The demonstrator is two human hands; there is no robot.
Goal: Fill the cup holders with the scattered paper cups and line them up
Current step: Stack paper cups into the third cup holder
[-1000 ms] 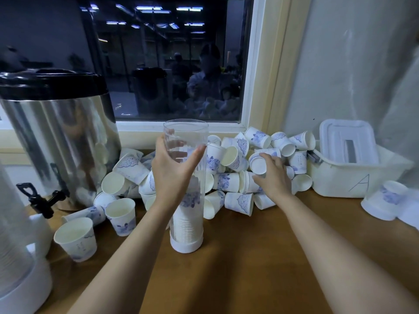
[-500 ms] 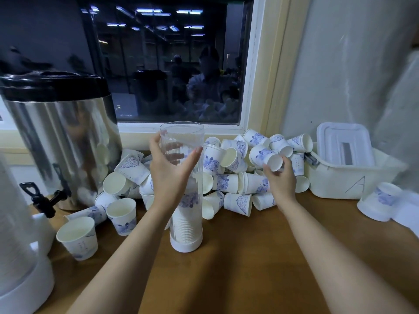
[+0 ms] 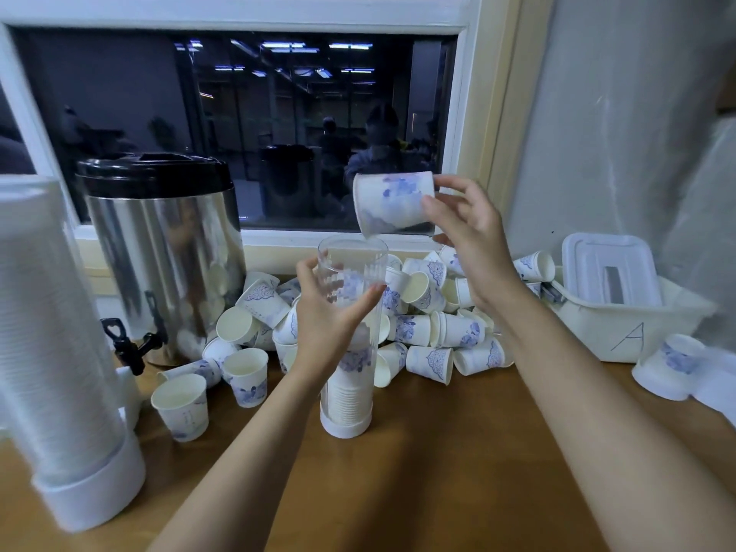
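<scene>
A clear tube cup holder (image 3: 350, 268) stands upright on a white base at the table's middle, with a stack of cups in its lower part. My left hand (image 3: 326, 324) grips the tube below its open rim. My right hand (image 3: 470, 233) pinches a white paper cup with blue print (image 3: 392, 203), lying on its side, mouth to the left, just above the tube's rim. A heap of the same scattered paper cups (image 3: 438, 328) lies behind the tube under the window.
A steel urn with a black lid (image 3: 167, 249) stands at the left, loose cups (image 3: 181, 406) in front of it. A second filled holder (image 3: 59, 352) fills the near left. A white bin marked A (image 3: 625, 324) sits at the right by the wall.
My right hand has lifted a cup out of the heap and brought it up and left, over the tube's mouth. My left hand stays on the tube.
</scene>
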